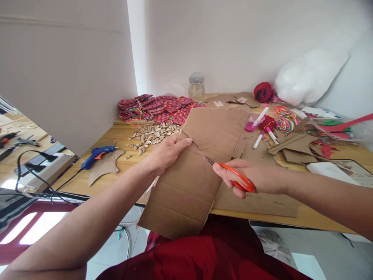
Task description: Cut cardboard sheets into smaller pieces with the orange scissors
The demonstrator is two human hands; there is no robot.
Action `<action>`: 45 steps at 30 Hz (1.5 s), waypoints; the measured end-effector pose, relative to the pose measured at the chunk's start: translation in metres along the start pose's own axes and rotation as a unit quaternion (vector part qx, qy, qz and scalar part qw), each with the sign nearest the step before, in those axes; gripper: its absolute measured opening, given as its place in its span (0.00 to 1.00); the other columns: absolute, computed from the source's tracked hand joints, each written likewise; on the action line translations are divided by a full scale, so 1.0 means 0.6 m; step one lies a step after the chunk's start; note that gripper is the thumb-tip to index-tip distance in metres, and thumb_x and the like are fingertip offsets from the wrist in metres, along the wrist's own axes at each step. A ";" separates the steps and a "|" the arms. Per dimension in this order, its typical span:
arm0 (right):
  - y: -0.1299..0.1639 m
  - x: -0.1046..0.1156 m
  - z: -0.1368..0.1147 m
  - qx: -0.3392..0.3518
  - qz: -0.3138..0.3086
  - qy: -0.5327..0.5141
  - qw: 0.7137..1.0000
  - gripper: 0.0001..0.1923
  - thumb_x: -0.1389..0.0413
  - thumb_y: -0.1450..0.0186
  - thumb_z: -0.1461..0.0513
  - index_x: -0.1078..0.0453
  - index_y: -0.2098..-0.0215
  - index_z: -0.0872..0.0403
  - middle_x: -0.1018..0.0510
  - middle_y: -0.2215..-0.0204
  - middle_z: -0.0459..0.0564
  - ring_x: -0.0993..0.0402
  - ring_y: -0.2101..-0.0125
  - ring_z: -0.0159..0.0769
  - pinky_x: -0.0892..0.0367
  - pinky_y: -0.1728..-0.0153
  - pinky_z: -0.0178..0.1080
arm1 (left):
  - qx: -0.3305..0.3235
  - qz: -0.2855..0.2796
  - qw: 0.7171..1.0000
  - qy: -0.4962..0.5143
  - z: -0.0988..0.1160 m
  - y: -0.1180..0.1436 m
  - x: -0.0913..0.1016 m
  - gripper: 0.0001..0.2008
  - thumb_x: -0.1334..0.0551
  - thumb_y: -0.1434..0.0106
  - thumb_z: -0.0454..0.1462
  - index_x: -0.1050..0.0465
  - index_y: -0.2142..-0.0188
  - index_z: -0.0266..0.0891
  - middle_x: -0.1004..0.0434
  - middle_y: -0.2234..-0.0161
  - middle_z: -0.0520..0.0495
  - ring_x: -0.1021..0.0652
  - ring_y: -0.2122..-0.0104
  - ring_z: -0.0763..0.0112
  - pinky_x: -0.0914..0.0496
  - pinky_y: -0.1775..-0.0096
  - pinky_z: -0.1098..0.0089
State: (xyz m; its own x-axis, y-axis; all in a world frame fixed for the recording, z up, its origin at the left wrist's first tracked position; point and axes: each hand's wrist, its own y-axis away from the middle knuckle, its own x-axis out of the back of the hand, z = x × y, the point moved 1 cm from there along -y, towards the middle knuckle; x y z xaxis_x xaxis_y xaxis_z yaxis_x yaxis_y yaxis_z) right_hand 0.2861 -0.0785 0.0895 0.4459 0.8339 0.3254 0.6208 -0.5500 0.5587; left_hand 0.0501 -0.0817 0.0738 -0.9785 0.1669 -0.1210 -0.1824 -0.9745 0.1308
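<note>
A large piece of brown cardboard (183, 190) is held tilted over the table's front edge. My left hand (169, 152) grips its left side, with the thumb lying on top. Across the sheet a cut line runs from near that thumb toward the middle. My right hand (247, 175) is closed around orange-handled scissors (241, 182). Their dark tips meet the cardboard at the end of the cut, and the blades look nearly together. Faint pink curved marks show on the lower half of the cardboard.
Blue glue gun (97, 156) with a cord lies left, on a cardboard scrap (107, 167). Behind are wood-coloured chips (154, 134), red patterned fabric pieces (166, 107) and a jar (196, 87). Markers (258, 140), yarn (285, 118), scraps and a plastic tray (329, 126) crowd the right.
</note>
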 end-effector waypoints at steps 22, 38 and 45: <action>-0.012 -0.031 -0.007 0.060 0.095 -0.035 0.993 0.30 0.49 0.33 0.37 0.39 0.77 0.53 0.35 0.85 0.42 0.41 0.82 0.29 0.46 0.77 0.35 | 0.022 0.013 0.999 0.025 0.004 -0.006 -0.002 0.15 0.35 0.35 0.43 0.24 0.51 0.39 0.14 0.59 0.45 0.16 0.65 0.62 0.23 0.61 0.66; -0.014 -0.046 0.017 0.081 0.202 0.142 0.966 0.29 0.50 0.30 0.42 0.43 0.79 0.52 0.36 0.84 0.41 0.44 0.81 0.30 0.52 0.80 0.37 | 0.007 0.013 1.000 0.023 0.004 -0.004 -0.005 0.13 0.36 0.34 0.41 0.23 0.52 0.40 0.14 0.60 0.47 0.16 0.66 0.65 0.22 0.63 0.68; -0.010 -0.058 0.010 0.109 0.236 0.169 0.951 0.28 0.50 0.30 0.42 0.41 0.78 0.52 0.37 0.84 0.40 0.45 0.81 0.28 0.52 0.80 0.35 | 0.004 0.030 0.999 0.018 0.004 -0.002 -0.006 0.11 0.35 0.35 0.41 0.24 0.54 0.39 0.14 0.60 0.47 0.16 0.66 0.64 0.22 0.63 0.68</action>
State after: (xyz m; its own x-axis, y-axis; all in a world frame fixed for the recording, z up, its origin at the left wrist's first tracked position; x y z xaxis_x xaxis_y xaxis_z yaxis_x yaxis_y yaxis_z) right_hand 0.2706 -0.1045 0.0700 0.4981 0.4391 0.7477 0.5384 -0.8326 0.1303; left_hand 0.0536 -0.0807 0.0764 -0.9838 0.1018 -0.1475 -0.1234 -0.9815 0.1461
